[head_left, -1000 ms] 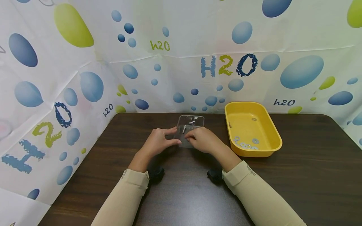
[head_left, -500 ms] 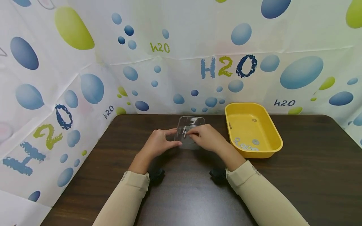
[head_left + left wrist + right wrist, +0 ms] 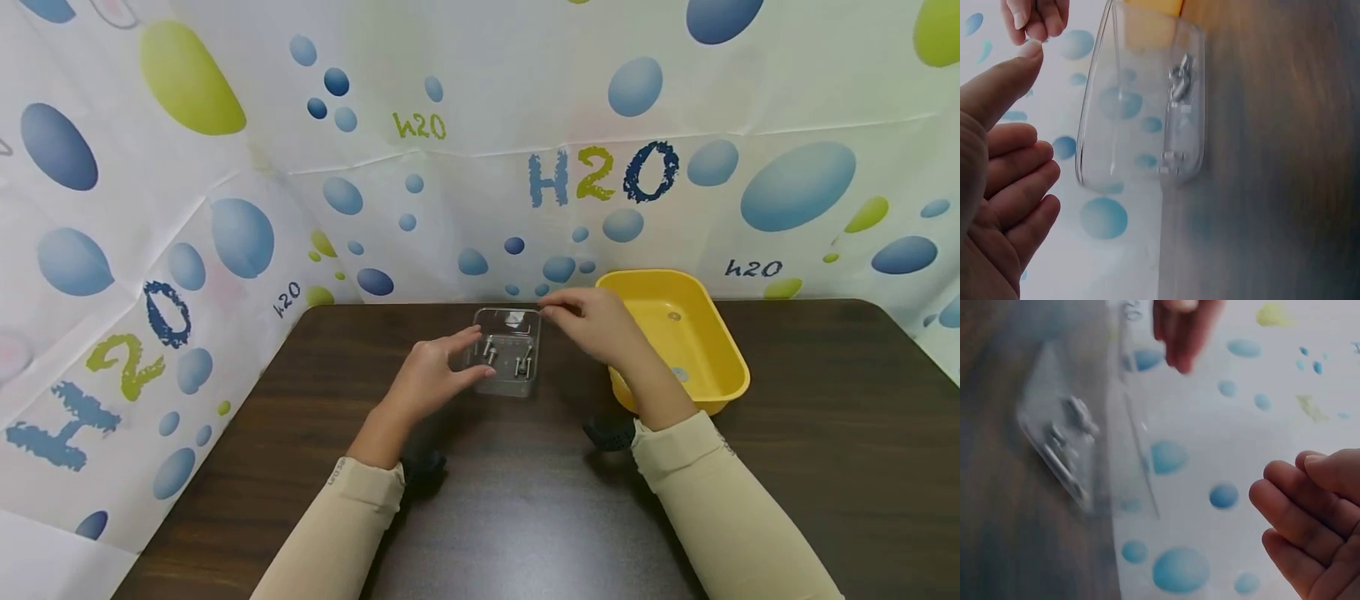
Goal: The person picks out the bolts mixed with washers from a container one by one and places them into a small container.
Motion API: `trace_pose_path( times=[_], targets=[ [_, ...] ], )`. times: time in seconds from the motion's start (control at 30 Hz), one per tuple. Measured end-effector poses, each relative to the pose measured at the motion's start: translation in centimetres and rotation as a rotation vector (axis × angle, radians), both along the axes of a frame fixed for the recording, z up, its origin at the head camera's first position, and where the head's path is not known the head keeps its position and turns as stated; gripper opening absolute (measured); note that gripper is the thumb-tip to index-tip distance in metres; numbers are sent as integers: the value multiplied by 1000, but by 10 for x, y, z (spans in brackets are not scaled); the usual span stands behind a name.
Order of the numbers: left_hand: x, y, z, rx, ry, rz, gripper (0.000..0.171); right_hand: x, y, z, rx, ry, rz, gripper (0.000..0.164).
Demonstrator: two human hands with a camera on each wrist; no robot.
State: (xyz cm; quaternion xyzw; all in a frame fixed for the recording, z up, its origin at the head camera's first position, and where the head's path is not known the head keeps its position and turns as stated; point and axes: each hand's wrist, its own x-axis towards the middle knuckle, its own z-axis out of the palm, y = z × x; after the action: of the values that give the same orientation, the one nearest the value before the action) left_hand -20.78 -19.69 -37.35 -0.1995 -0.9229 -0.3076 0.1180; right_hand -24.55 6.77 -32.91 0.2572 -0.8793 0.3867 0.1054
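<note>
A clear plastic box (image 3: 513, 388) stands on the dark table, with several metal bolts (image 3: 523, 363) lying in two groups on its floor. My left hand (image 3: 429, 375) is at the box's left side, thumb and fingers spread apart, overlapping it in the head view. In the left wrist view that hand (image 3: 1007, 187) holds nothing, and the box wall (image 3: 1094, 106) shows beside it. My right hand (image 3: 603, 333) hovers between the box and the yellow tub. Its fingers (image 3: 1291, 506) are loosely bent with nothing visible between them in the right wrist view.
The yellow plastic tub (image 3: 731, 367) stands to the right of the box, partly covered by my right hand and wrist. A flat washer (image 3: 674, 317) lies inside it. Behind the table (image 3: 825, 433) hangs a white sheet (image 3: 480, 75) with blue and green spots.
My right hand has lifted out of the clear box and moved right, toward the yellow tub, uncovering bolts in the box's right half. My left hand has shifted slightly right.
</note>
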Motion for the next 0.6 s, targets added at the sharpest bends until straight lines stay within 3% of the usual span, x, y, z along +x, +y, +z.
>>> trace_pose_path(
  times=[0.3, 0.6],
  targets=[
    [7, 32, 5, -19, 48, -96, 60, -14, 49, 3, -79, -127, -176, 33],
    [7, 77, 10, -65, 49, -163, 58, -22, 71, -4, 81, -237, -247, 33]
  ],
)
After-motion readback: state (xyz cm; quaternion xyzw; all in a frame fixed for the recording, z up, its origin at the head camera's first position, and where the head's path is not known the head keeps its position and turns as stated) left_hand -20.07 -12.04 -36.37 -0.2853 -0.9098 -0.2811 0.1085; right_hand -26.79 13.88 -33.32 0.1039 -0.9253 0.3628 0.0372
